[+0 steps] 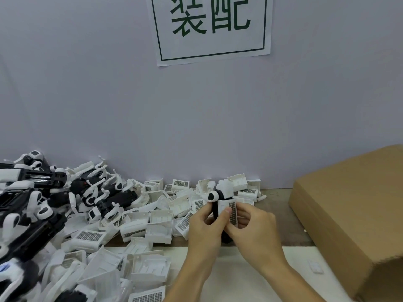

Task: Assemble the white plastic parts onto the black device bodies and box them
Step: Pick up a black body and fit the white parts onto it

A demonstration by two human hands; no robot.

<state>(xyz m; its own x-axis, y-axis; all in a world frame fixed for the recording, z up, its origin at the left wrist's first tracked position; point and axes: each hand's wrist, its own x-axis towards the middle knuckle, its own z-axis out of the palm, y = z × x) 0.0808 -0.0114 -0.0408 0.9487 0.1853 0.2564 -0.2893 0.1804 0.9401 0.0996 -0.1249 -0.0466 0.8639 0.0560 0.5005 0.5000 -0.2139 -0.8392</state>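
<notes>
Evidently the work is in its middle — one unit is in hand and a great deal waits. Both hands meet over the table (250,277), holding a black device body (215,209) upright between them, its white-ringed round head at the top. The left hand (206,225) has its grip curled round the body's dark spine, thumb lying along the front. The right hand (255,223) pinches a white plastic cover (231,211) with a dark perforated grille against the body's side; whether it has already snapped home I cannot tell, but it looks seated or nearly so.

What is left is plain enough. A heap of loose white grille covers (150,219) spreads across the table from the wall toward the person, and to the far left lies a tangled pile of black bodies (43,205) with white loops on them — these, by my reading, have yet to get their covers. At the right stands a brown cardboard box (349,216), seen from outside, so how many finished units it holds is hidden. A small white scrap (315,267) lies near the box.
</notes>
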